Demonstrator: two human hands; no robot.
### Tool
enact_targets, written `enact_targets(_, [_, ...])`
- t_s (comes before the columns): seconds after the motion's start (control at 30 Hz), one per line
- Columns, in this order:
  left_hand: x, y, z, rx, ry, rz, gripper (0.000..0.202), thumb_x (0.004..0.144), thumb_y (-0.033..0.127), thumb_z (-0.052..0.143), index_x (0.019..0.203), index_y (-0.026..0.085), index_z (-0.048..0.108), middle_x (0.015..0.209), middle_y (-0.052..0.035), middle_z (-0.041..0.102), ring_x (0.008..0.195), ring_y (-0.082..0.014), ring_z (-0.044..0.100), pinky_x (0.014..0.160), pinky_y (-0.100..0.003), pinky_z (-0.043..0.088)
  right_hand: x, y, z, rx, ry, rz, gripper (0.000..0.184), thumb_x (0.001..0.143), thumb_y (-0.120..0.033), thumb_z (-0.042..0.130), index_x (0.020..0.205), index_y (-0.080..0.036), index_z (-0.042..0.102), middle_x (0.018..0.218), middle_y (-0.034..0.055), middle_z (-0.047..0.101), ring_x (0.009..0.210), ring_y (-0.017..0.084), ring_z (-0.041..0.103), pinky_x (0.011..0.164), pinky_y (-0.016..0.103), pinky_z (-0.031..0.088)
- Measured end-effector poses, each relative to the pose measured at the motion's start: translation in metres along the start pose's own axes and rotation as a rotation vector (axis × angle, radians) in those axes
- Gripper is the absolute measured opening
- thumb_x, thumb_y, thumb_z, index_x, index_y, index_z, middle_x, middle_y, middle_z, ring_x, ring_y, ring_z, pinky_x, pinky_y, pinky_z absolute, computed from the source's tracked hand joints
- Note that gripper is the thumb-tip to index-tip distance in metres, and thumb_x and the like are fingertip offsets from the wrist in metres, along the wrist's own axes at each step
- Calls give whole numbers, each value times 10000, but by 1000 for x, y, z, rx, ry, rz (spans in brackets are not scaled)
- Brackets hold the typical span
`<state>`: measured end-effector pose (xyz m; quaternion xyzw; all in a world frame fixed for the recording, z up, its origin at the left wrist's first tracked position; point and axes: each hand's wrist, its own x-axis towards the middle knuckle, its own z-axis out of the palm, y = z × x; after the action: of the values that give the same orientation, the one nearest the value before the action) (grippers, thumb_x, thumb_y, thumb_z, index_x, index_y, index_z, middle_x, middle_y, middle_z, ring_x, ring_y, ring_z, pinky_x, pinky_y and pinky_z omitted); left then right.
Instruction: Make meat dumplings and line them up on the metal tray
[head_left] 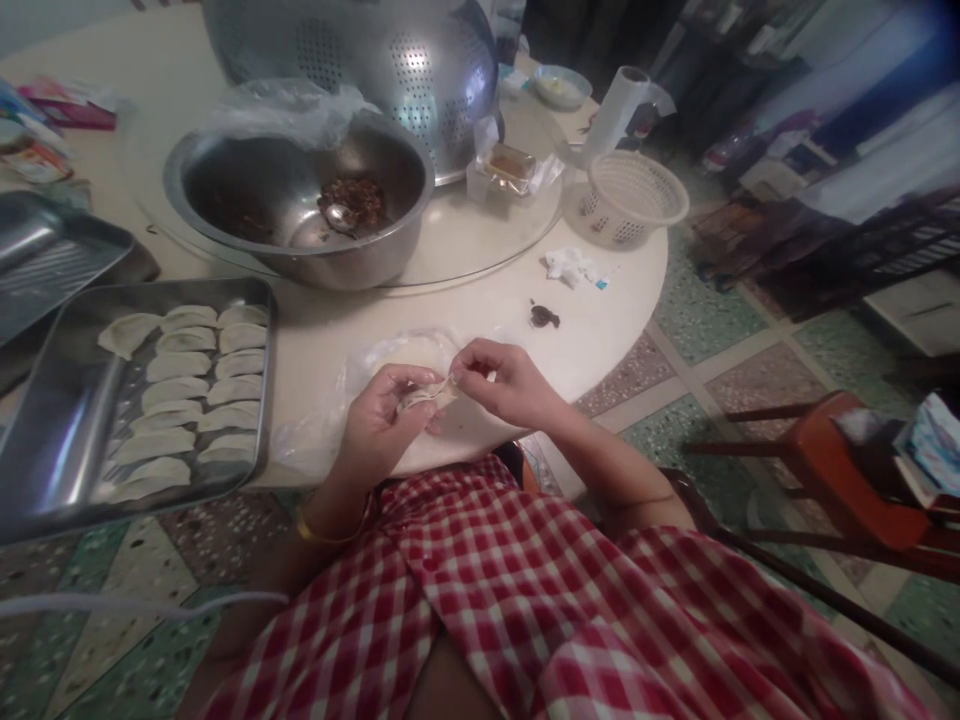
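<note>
A pale dumpling (pixel 429 396) is held between my two hands over the table's front edge. My left hand (pixel 386 415) cradles it from the left, thumb in front and fingers behind. The fingertips of my right hand (pixel 504 382) pinch the right end of its dough edge. Just behind my hands lies a clear plastic bag with round pale wrappers (pixel 409 350). To the left, a metal tray (pixel 71 400) carries several folded dumplings (pixel 184 390) in two rows. Beyond it, a steel bowl (pixel 352 262) contains dark filling (pixel 367 203) with a spoon (pixel 341 217).
A large steel colander (pixel 360 60) stands on the glass turntable (pixel 480 262) at the back. A white plastic basket (pixel 634 200), crumpled tissue (pixel 570 267) and a dark scrap (pixel 544 315) lie at the right. Another metal tray (pixel 56 250) is far left; an orange chair (pixel 847 470) stands right.
</note>
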<state>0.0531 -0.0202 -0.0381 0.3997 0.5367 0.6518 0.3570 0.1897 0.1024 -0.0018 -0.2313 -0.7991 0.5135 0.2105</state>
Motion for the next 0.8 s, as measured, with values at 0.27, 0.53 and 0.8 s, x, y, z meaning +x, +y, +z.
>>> enact_targets(0.27, [1, 2, 2, 55, -13, 25, 124, 771, 289, 711, 800, 176, 669, 944, -49, 678, 624, -111, 647, 503, -219, 588, -1, 1, 1, 33, 20, 20, 121, 796, -239, 560, 747, -161, 638, 710, -25, 629, 639, 85, 508, 616, 245, 384])
enact_targets(0.53, [3, 2, 2, 90, -16, 19, 147, 776, 289, 704, 812, 167, 630, 921, -33, 671, 604, -91, 642, 512, -195, 581, -6, -7, 7, -40, 24, -97, 131, 862, -231, 570, 788, -164, 654, 759, 0, 662, 697, 104, 568, 659, 250, 432])
enact_targets(0.8, [3, 3, 9, 68, 51, 45, 205, 742, 241, 707, 892, 196, 575, 785, 13, 677, 603, -110, 659, 487, -195, 561, -12, -6, 11, -154, 78, -337, 152, 906, -195, 524, 817, -183, 647, 797, 31, 686, 764, 138, 606, 750, 305, 488])
